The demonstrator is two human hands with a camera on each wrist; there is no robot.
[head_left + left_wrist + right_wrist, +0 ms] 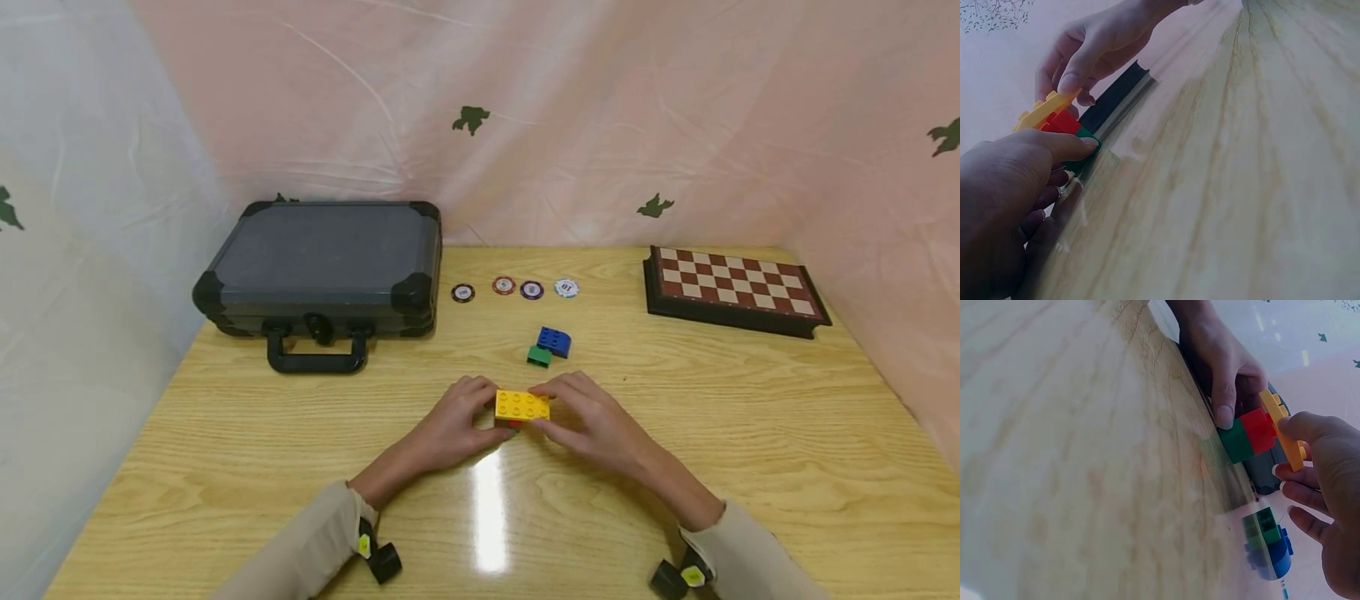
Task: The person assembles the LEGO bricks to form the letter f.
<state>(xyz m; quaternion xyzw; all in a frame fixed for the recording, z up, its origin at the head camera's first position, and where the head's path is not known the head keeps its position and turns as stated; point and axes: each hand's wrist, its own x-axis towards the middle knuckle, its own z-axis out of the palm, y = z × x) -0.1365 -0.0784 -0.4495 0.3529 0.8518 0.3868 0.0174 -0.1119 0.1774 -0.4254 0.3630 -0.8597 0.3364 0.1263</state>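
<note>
1. The head camera is looking forward and down over the whole desk (675, 433) from above.
2. Both wrist cameras are sitting low and close, skimming the desktop from opposite sides.
3. All three are sharing the yellow brick (522, 405) (1041, 110) (1282, 428) stack.

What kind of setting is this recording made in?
Probably a tabletop recording booth for games and toys: a pale wooden table walled by pink plastic sheeting, with a folded chessboard, poker chips and a dark carrying case.
</note>
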